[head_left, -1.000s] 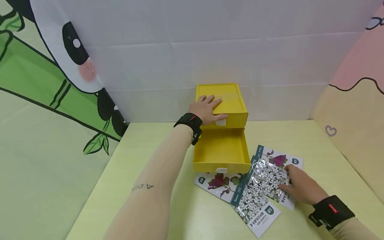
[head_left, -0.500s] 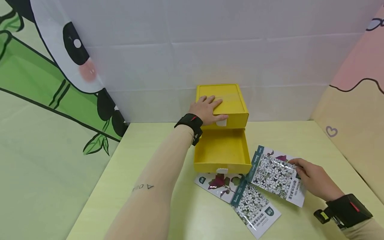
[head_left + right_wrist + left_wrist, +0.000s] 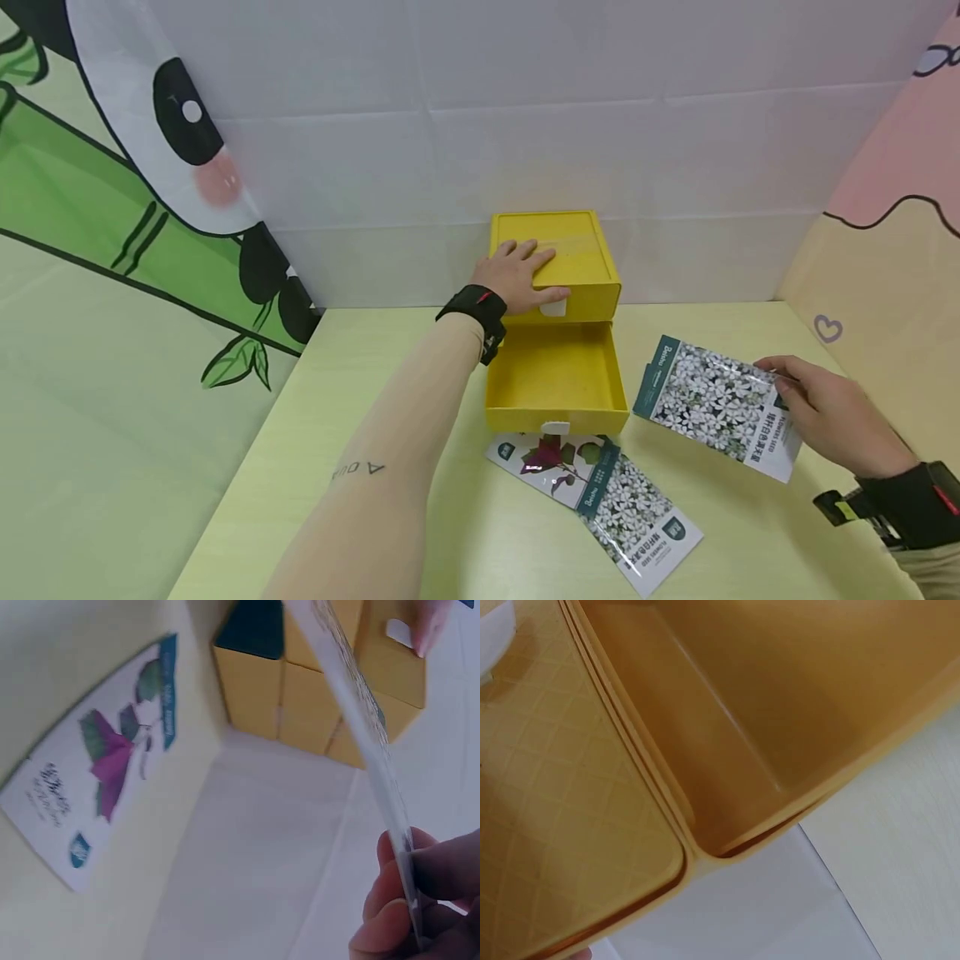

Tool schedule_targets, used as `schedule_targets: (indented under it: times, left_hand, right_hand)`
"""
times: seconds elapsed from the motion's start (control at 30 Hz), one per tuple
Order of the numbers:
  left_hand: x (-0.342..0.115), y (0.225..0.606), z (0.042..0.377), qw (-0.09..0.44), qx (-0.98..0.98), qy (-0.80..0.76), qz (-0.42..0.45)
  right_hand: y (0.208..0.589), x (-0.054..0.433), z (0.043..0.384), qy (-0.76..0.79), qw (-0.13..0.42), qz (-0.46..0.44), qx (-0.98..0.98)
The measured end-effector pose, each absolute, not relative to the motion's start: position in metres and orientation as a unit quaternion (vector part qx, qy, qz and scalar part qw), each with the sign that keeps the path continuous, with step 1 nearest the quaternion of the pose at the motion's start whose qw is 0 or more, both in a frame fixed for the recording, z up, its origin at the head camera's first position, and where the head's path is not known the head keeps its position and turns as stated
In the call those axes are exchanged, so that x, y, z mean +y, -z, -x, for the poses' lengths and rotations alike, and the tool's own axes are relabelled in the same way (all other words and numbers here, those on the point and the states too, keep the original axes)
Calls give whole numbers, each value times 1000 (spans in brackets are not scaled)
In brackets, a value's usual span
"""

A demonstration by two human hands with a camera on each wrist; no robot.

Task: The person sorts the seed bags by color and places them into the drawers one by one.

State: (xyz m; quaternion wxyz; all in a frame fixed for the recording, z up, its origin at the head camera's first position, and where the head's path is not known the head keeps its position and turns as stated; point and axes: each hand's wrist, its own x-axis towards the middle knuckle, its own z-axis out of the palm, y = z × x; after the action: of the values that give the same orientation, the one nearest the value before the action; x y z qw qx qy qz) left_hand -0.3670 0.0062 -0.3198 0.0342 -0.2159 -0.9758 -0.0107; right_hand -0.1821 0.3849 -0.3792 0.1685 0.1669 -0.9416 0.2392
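Observation:
My right hand [image 3: 832, 408] pinches a flower seed packet [image 3: 716, 400] by one end, thumb against fingers. White blossoms cover its front, with a dark green band at the far end; it is raised over the tabletop. My left hand [image 3: 510, 279] rests flat, fingers spread, on top of a yellow two-tier drawer box [image 3: 573, 242], thumb reaching down the front by the upper drawer's white tab. The lower drawer [image 3: 555, 379] is pulled out, nothing inside it. In the left wrist view, box and drawer [image 3: 765, 697] fill most of the picture.
A white-blossom packet [image 3: 637, 517] overlaps a purple-flower packet [image 3: 547, 461] in front of the drawer. Another purple-flower packet [image 3: 105, 757] lies on the table in the right wrist view, behind the held one from the head. A pale wall sheet [image 3: 525, 150] stands behind the box.
My right hand has drawn the white-blossom packet up and to the right, off the packets on the table. My left hand has stayed on the box.

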Motion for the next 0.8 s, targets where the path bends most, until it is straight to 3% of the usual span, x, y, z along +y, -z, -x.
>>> schedule_targets:
  times: [0.33,0.8]
  left_hand:
    - [5,320,368,39,-975,5,217]
    - [2,330,373,53,-976,0,211]
  right_hand:
    - [335,362,196,-206,228,-214,-927]
    - [310,315,229,-204,142,-252,-935]
